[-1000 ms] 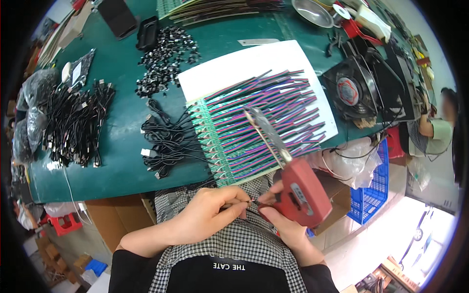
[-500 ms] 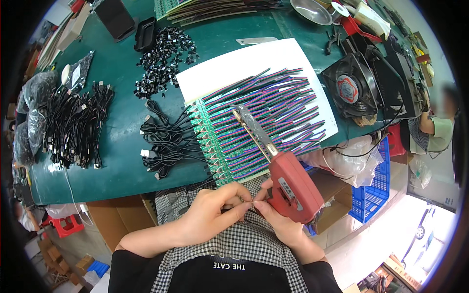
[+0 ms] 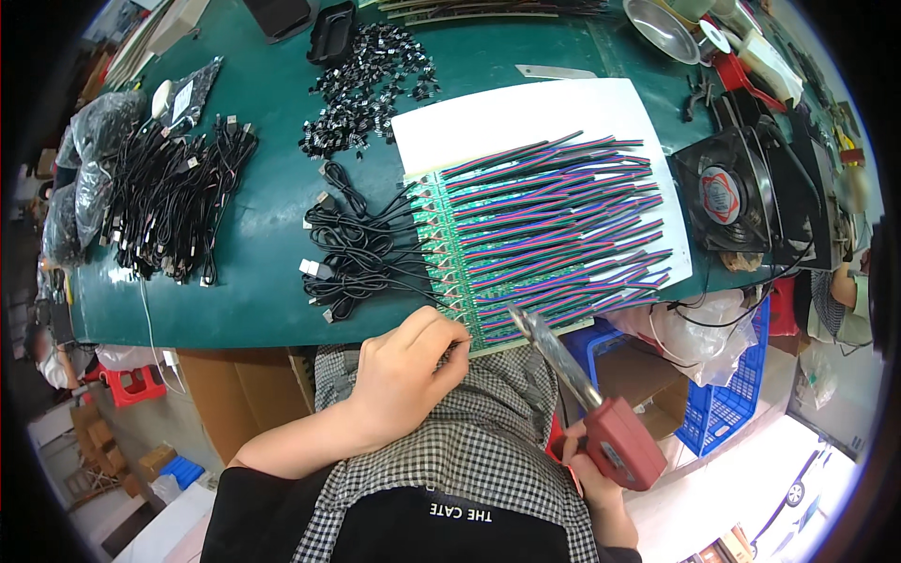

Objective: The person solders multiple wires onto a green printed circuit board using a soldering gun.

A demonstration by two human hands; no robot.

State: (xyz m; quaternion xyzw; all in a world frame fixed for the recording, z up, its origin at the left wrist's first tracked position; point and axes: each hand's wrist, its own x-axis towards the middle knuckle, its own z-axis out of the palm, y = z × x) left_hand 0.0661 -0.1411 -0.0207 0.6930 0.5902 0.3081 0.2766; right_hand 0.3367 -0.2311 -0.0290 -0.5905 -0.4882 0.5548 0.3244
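My right hand is wrapped round the handle of a red soldering gun. The gun's long metal barrel points up and left, its tip over the near edge of the wired boards. My left hand is closed, fingers curled, at the near-left corner of a panel of green circuit boards; whatever it pinches is hidden. Rows of multicoloured wires run right from the boards. Black USB cables come off their left side. A white sheet lies beneath.
A heap of small black parts lies beyond the cables. Another bundle of black USB cables sits at left. A black fan stands at right, near a metal bowl. A blue crate is below the table edge.
My hands have come apart. The soldering gun has moved down and right with my right hand; my left hand has moved up to the boards' near corner. The view has shifted.
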